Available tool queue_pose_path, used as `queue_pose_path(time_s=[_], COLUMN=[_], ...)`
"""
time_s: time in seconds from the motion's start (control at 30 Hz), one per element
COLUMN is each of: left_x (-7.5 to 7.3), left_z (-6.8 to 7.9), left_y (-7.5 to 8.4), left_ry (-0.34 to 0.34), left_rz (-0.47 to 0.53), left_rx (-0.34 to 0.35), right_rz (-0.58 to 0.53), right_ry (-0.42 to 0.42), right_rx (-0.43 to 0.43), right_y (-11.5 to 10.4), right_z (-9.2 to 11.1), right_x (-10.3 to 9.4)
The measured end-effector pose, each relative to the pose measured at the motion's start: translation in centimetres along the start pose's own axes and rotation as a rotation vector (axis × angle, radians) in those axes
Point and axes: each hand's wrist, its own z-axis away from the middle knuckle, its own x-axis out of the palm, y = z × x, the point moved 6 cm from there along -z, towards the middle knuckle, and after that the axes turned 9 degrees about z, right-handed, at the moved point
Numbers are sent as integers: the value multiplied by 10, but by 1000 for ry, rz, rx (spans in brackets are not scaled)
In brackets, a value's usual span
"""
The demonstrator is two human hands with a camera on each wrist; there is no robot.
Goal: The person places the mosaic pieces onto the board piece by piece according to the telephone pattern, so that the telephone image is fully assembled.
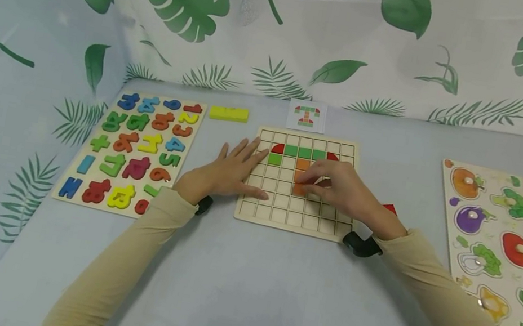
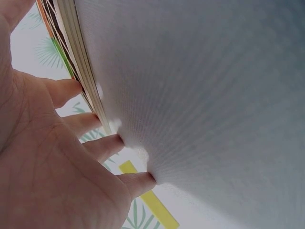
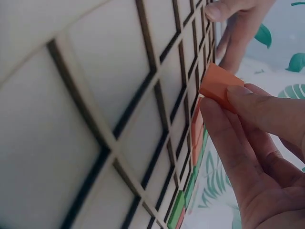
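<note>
1. Orange block (image 3: 220, 86): between right hand's (image 1: 335, 186) thumb and fingers, pinched; held at grid board (image 1: 279, 215), seating in a cell can't be told.
2. Left hand (image 1: 229, 174): spread, at board's left edge, thumb over the cells.
3. On board, ahead of right hand: orange pieces (image 1: 302, 164) in a column, green squares (image 1: 291, 150) in a row beyond, red corner pieces (image 1: 278, 148) at both row ends. One more green square nearer left hand.
4. Beside right wrist: red piece (image 1: 390, 208), partly hidden.
5. Ahead of both hands: pattern card (image 1: 307, 116). Ahead of left hand: yellow block (image 1: 229, 114).
6. Left of left hand: number puzzle (image 1: 94, 168). Well right of right hand: vegetable puzzle (image 1: 497, 223).
7. Counter (image 1: 242, 285) under all.
</note>
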Motion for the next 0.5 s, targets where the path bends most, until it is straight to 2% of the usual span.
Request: queue_pose_path(time_s=[0.5], left_x=[1], left_z=[-1], left_y=[-1], left_ry=[-1], left_rz=[-1], left_rx=[-4], right_rz=[54], right_ry=[3], right_rx=[-37], right_y=[4], right_z=[-2], right_x=[5])
